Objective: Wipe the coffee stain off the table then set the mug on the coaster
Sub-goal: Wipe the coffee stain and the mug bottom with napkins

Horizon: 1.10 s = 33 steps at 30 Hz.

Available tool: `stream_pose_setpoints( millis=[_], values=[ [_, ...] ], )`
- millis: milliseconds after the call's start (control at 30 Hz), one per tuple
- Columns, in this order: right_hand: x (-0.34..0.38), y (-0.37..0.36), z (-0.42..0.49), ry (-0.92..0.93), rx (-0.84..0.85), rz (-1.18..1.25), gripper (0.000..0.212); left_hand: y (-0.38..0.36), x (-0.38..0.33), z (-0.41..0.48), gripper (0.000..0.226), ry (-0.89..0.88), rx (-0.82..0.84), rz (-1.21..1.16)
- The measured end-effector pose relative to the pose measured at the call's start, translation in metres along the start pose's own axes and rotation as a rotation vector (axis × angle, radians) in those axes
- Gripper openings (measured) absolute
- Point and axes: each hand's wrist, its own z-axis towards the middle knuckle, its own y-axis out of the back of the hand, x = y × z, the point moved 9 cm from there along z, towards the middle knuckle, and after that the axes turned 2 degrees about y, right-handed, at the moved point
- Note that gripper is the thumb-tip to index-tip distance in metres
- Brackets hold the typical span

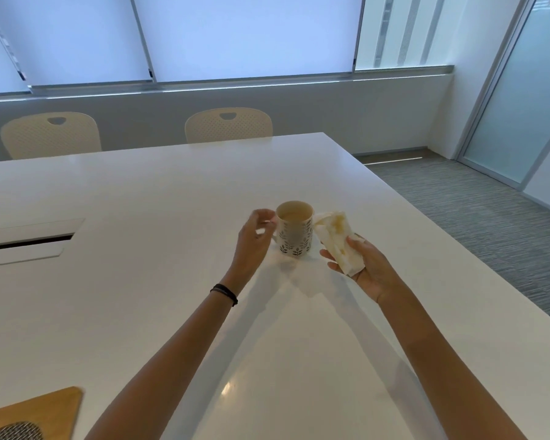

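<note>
- The right hand (367,268) gripped a crumpled white paper napkin (338,241), fingers folded around its lower part, held just above the desk (172,192); the napkin carried yellowish-brown blotches.
- The left hand (254,236) was at the left side of the mug (295,228), its grip loosely curled with the fingers near the handle; the hand was blurred, so whether they touched the handle could not be told.
- A dark band (224,293) circled the left wrist.
- The mug, white with a grey leaf pattern, stood upright on the desk between the two hands, with pale brown liquid inside it.
- The napkin's upper end was just beside the mug's right wall; contact could not be told.
- At the near left corner a wooden board (45,411) with a woven grey round piece (13,433) on it lay on the desk, well apart from the mug.
- To the left, a cable hatch (29,239) with a dark slot was set into the desktop.
- The desk was white and glossy, with a light reflection near its front.
- Two cream perforated chairs (229,125) stood behind the far edge.
- Beyond them were a grey wall and windows with drawn blinds (235,36); grey striped carpet (473,211) and a frosted glass partition (521,106) lay to the right.
</note>
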Motion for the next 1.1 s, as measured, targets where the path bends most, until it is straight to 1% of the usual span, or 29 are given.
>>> stream_pose_setpoints(
  millis=[100, 167, 333, 500, 567, 667, 733, 800, 833, 933, 967, 1033, 1067, 1100],
  values=[
    [-0.012, -0.014, -0.001, -0.022, -0.014, -0.002, 0.017, -0.023, -0.009, -0.022, 0.025, 0.033, 0.252, 0.003],
    [-0.019, -0.025, -0.002, -0.029, -0.017, 0.005, 0.014, -0.027, -0.012, -0.035, 0.031, 0.060, 0.304, -0.014],
    [-0.035, -0.050, -0.007, -0.051, -0.015, -0.020, 0.015, -0.012, -0.010, -0.053, 0.036, 0.117, 0.203, -0.111],
    [-0.048, -0.071, -0.021, -0.091, 0.064, -0.106, 0.022, 0.016, -0.007, -0.060, 0.021, 0.079, 0.041, -0.077],
    [-0.050, -0.076, -0.028, -0.109, 0.101, -0.183, 0.024, 0.028, -0.006, -0.062, 0.017, 0.046, -0.023, -0.052],
    [-0.055, -0.080, -0.035, -0.148, 0.106, -0.336, 0.033, 0.044, -0.007, -0.068, 0.012, -0.017, -0.110, 0.019],
    [-0.059, -0.083, -0.038, -0.163, 0.117, -0.354, 0.042, 0.047, -0.015, -0.075, 0.013, -0.118, -0.104, 0.088],
    [-0.060, -0.087, -0.040, -0.158, 0.119, -0.337, 0.047, 0.041, -0.027, -0.084, 0.011, -0.246, -0.029, 0.175],
    [-0.059, -0.086, -0.041, -0.145, 0.097, -0.338, 0.043, 0.036, -0.031, -0.088, 0.010, -0.297, 0.014, 0.213],
    [-0.051, -0.080, -0.041, -0.048, -0.003, -0.369, 0.013, 0.028, -0.040, -0.097, 0.007, -0.379, 0.105, 0.280],
    [-0.045, -0.074, -0.041, 0.010, -0.050, -0.392, 0.015, 0.029, -0.042, -0.097, 0.012, -0.389, 0.119, 0.290],
    [-0.028, -0.058, -0.043, 0.152, -0.198, -0.447, 0.031, 0.036, -0.040, -0.095, 0.022, -0.374, 0.112, 0.320],
    [-0.016, -0.050, -0.046, 0.242, -0.285, -0.508, 0.038, 0.042, -0.036, -0.093, 0.025, -0.358, 0.093, 0.364],
    [-0.004, -0.044, -0.050, 0.341, -0.370, -0.622, 0.044, 0.049, -0.030, -0.091, 0.026, -0.341, 0.074, 0.426]
  ],
)
